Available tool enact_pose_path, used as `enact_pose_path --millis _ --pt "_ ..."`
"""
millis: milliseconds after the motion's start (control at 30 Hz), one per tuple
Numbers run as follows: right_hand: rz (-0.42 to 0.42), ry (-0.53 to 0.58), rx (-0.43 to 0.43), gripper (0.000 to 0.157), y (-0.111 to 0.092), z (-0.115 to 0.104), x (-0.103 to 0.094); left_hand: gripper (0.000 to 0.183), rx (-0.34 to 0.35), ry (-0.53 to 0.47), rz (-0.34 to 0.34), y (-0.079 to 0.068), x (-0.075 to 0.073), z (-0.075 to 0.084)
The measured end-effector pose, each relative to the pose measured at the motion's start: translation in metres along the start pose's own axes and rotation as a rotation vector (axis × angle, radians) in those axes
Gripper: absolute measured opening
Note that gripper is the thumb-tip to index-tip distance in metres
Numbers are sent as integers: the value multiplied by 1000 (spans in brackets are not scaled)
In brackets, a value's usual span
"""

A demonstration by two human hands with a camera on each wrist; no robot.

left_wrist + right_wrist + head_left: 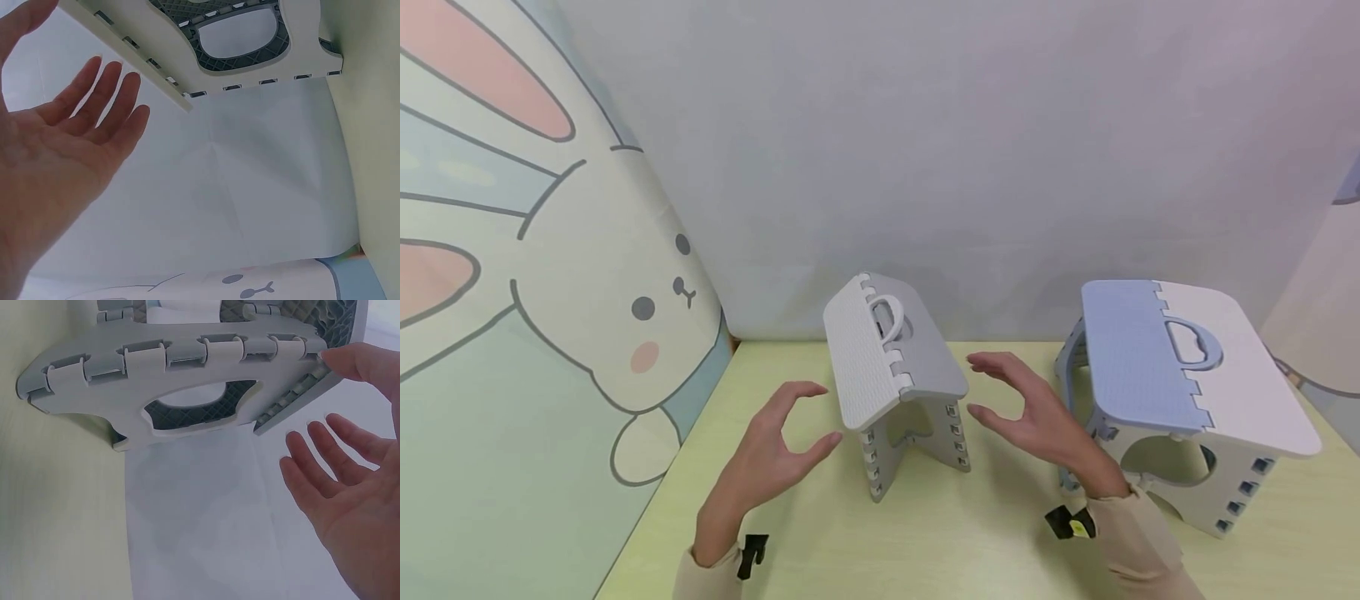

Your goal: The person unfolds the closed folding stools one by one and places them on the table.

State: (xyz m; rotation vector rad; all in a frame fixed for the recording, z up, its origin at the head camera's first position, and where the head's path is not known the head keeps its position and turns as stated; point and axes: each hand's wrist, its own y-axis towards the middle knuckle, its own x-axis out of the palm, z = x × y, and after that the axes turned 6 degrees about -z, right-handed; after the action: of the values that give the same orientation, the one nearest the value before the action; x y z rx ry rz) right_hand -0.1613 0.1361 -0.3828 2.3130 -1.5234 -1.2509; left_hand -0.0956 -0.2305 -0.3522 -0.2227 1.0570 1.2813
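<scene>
A white and grey folding stool (pixel 859 358) stands partly folded on the table, its seat peaked like a roof and a white handle (pixel 895 321) raised at the ridge. My left hand (pixel 765 458) is beside the white half, thumb and fingers spread apart and curved around air. On the other side, my right hand (pixel 1033 410) has a similar relaxed shape near the grey half. Neither hand grips the stool. In the right wrist view, the right thumb (pixel 356 361) overlaps the stool's edge; whether it touches I cannot tell. Hinged legs (pixel 144 390) show there.
To the right stands a larger blue and white folding stool (pixel 1247 367), unfolded, close to the right forearm. Both stools are on a pale yellow-green tabletop (pixel 925 542). A grey-white wall (pixel 962 167) rises behind, and a rabbit-patterned panel (pixel 587 275) borders the left side.
</scene>
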Motion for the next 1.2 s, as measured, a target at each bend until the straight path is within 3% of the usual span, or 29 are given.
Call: enact_pose_path --millis 533,1200 --pt "4 17 -106 65 3 -8 0 58 156 -122 81 6 9 6" --pt "-6 37 -170 62 6 -22 7 58 242 -162 65 9 25 21"
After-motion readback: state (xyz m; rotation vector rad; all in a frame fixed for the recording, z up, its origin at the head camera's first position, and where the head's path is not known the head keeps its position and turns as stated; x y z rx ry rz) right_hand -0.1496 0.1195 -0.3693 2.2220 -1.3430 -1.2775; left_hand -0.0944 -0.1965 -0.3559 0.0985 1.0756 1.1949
